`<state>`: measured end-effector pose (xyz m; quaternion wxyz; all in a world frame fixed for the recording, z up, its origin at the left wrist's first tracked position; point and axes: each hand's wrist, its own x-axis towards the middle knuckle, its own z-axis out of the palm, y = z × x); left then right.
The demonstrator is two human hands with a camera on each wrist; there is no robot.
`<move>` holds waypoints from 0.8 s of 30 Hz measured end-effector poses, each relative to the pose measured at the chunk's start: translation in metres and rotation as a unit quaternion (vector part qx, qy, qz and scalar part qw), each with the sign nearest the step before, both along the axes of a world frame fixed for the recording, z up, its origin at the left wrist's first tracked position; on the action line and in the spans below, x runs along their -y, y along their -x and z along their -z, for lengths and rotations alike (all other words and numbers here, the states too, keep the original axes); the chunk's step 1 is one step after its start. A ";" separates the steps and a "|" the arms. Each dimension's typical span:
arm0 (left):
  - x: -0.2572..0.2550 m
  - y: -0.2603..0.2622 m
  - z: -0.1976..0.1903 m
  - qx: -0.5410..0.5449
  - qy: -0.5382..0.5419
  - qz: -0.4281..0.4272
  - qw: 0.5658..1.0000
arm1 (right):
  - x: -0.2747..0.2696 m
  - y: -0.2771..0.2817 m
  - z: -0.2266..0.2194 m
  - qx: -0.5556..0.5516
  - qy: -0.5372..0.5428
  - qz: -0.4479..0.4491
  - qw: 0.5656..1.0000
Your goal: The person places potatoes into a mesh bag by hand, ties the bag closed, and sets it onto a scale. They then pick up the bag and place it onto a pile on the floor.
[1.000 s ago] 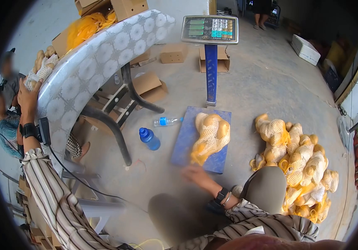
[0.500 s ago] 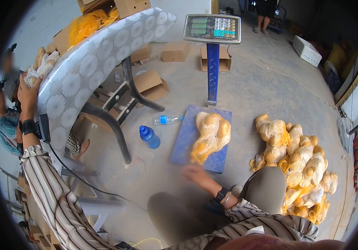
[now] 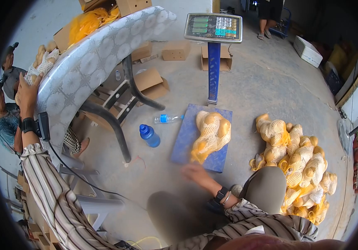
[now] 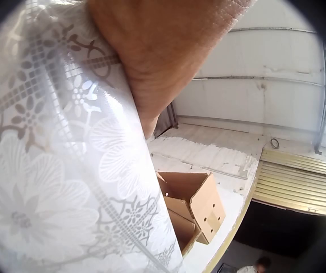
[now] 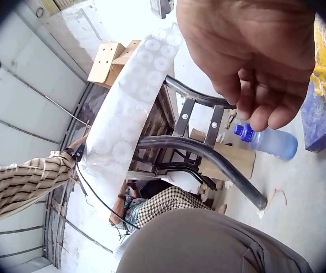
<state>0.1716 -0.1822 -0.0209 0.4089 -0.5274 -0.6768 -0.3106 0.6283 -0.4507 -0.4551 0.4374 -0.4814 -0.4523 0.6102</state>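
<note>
My left hand is at the near end of the patterned table, its thumb and a finger spread against a white-netted bag of potato-like produce. Its other fingers are hidden, and I cannot tell whether they grip the bag. Only skin of the left hand shows in the left wrist view, over the tablecloth. My right hand hovers with loosely curled fingers and holds nothing, close to the yellow mesh end of another netted bag. That bag lies on the blue platform scale. In the right wrist view the right hand overlaps a blue bottle.
Several netted bags are heaped on the floor at right. The scale's display stands on a blue post. A clear bottle lies left of the platform. Black table legs, cartons and a stool occupy the left side. People are beyond the table.
Both hands and the bag on the scale stay in place. The view shifts slightly. The person standing at the back has come a little nearer.
</note>
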 end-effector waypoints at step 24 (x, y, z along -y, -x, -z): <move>-0.007 0.006 -0.001 0.022 0.013 0.010 1.000 | 0.001 0.000 -0.002 0.004 0.004 -0.007 1.000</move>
